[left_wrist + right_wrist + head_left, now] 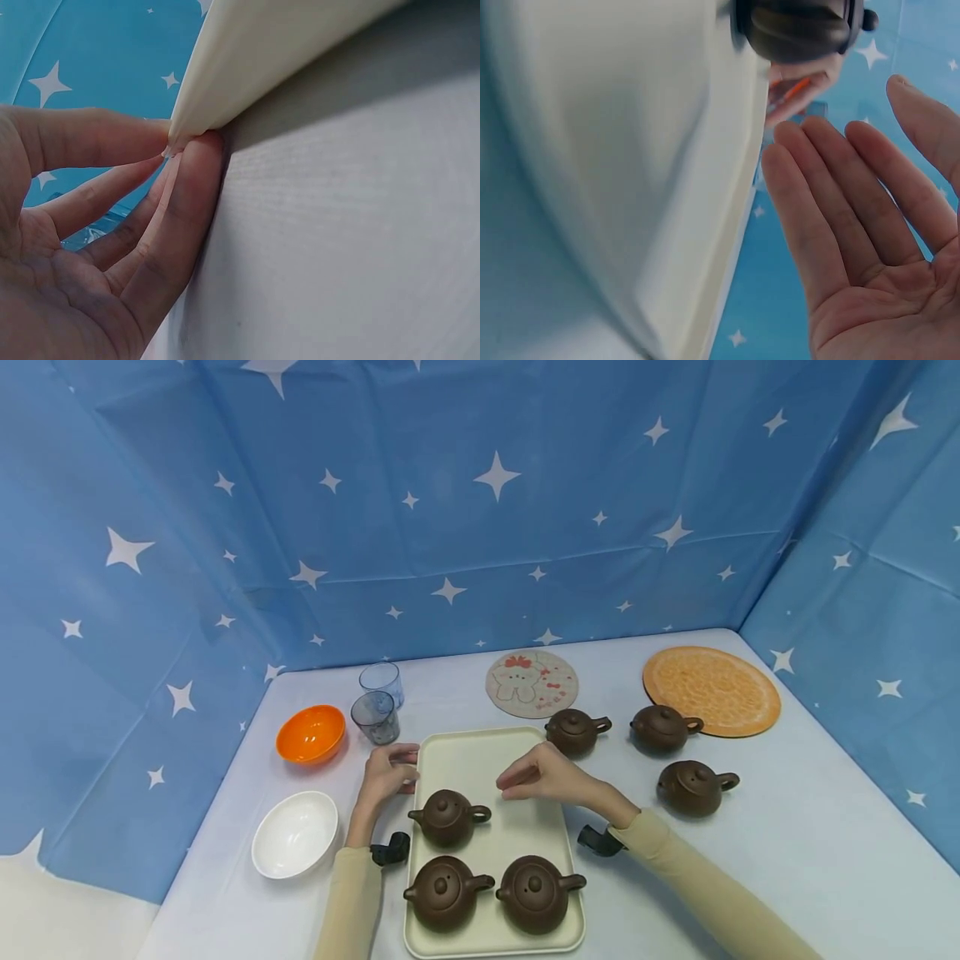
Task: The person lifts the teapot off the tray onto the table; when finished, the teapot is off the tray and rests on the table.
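On the cream tray [465, 756]: three dark teapots [445, 897].
In the head view I'd guess rigid, brittle clay, best lifted by the handle [488, 814]; my right grip [546, 774] hangs above the tray, fingers extended, empty. Left wrist view: my left grip [112, 281] pinches the tray's rim [191, 120], which looks stiff and light. Right wrist view: right palm beside the tray, fingers nearly straight.
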Action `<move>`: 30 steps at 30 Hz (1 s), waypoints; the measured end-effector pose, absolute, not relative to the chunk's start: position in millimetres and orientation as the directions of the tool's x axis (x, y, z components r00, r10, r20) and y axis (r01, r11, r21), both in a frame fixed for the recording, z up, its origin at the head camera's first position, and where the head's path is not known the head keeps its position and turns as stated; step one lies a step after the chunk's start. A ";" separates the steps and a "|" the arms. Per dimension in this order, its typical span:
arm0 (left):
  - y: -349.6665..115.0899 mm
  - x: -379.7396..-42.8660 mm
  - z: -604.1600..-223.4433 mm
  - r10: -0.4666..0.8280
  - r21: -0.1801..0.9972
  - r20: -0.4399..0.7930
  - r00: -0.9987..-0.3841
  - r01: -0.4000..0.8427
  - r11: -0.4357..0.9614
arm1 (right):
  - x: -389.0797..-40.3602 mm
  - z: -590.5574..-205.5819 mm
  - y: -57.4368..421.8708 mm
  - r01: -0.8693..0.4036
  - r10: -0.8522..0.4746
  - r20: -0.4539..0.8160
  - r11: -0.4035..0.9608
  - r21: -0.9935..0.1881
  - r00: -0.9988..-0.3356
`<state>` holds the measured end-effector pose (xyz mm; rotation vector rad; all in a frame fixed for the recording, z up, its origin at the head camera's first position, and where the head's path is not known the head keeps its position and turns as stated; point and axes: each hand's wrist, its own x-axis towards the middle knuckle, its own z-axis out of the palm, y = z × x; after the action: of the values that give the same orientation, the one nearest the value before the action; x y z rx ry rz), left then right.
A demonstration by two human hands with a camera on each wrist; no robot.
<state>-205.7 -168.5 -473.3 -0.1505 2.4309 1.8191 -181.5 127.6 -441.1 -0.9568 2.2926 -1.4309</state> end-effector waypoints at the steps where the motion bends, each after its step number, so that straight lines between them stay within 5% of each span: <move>1: -168.0 -205.8 -473.3 -0.017 0.951 -0.139 -0.990 -0.138 0.276 | -181.4 -441.9 124.7 -0.393 -0.665 0.113 0.287 -0.874 -0.738; 15: -160.2 -187.9 -435.5 0.022 0.946 -0.168 -0.986 -0.155 0.285 | -179.0 -443.8 101.5 -0.425 -0.706 0.110 0.288 -0.858 -0.699; 30: -167.7 -204.1 -473.6 -0.032 0.949 -0.138 -0.990 -0.141 0.280 | -178.2 -448.9 86.4 -0.463 -0.738 0.120 0.280 -0.841 -0.664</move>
<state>-204.1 -167.7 -473.6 -0.1654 2.4386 1.8241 -178.2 86.4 -448.9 -1.0988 2.2602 -1.3306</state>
